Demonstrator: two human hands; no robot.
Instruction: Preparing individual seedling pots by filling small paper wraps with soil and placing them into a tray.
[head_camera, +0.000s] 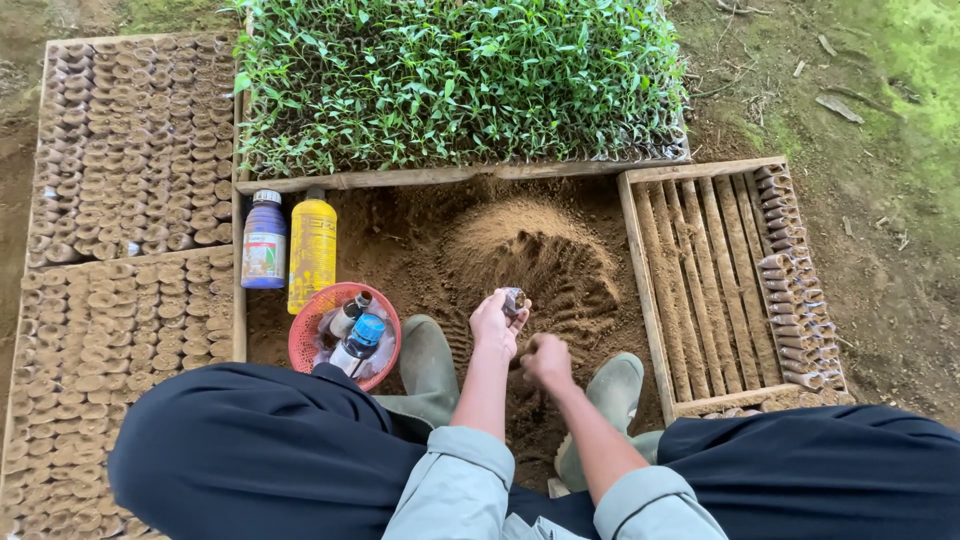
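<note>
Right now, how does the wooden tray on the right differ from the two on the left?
The right tray is mostly bare slats, with one column of small filled pots along its far side. The left trays are packed edge to edge with pots. The right tray also sits turned slightly askew, while the left ones lie squarer. All are shallow wooden frames on the soil.

Pot: small soil-filled seedling pot (514, 300), greyish, held above the soil
Soil: brown loose mound (530, 255), finger-raked
</note>
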